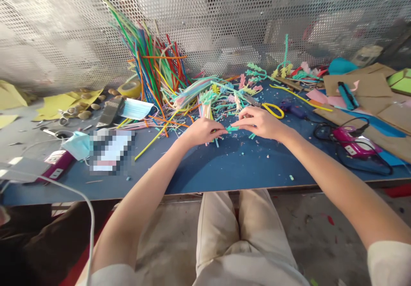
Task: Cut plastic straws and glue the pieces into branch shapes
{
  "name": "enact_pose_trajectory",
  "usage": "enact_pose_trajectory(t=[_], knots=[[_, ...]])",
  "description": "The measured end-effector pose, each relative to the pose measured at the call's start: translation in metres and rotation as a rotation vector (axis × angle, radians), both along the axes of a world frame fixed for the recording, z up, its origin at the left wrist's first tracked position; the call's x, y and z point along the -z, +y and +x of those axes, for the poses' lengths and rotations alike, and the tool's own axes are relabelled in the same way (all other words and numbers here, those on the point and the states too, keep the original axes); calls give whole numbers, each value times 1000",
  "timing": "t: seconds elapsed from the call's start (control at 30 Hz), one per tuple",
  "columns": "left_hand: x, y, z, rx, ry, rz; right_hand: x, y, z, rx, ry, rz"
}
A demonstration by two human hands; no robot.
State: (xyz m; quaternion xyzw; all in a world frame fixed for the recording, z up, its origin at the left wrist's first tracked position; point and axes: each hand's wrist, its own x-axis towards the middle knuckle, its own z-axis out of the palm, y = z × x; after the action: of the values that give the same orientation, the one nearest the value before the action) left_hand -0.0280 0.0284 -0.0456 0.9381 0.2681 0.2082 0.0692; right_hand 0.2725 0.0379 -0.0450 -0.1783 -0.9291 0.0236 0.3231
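Observation:
Near the middle of the blue table (205, 170), a small teal fuzzy piece (231, 129) is pinched between my two hands. My left hand (205, 132) closes its fingertips on the left end of that piece. On the right end, my right hand (257, 122) has its thumb and fingers pressed together. Just behind them lie pastel fuzzy stems (201, 90) in a bundle and many short cut pieces. A teal strip pokes out below my right hand, and another below my left hand.
Tall coloured stems (150, 72) lean against the perforated metal panel (218, 20). Masks (136, 108), a blurred phone-like rectangle (112, 151) and yellow tape (130, 88) lie left. Rightward are a glue gun (293, 109), a magenta power strip (355, 142) with cables, and cardboard (356, 84).

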Motion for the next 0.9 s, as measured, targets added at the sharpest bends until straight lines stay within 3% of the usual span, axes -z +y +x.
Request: enact_pose_trajectory(t=[0.3, 0.57, 0.9], knots=[[2, 1, 1, 29, -10, -48, -1, 0, -2, -35, -66, 9], [3, 3, 1, 19, -21, -53, -5, -5, -5, -19, -22, -101], [1, 1, -1, -37, 12, -17, -10, -4, 8, 118, 183, -163]])
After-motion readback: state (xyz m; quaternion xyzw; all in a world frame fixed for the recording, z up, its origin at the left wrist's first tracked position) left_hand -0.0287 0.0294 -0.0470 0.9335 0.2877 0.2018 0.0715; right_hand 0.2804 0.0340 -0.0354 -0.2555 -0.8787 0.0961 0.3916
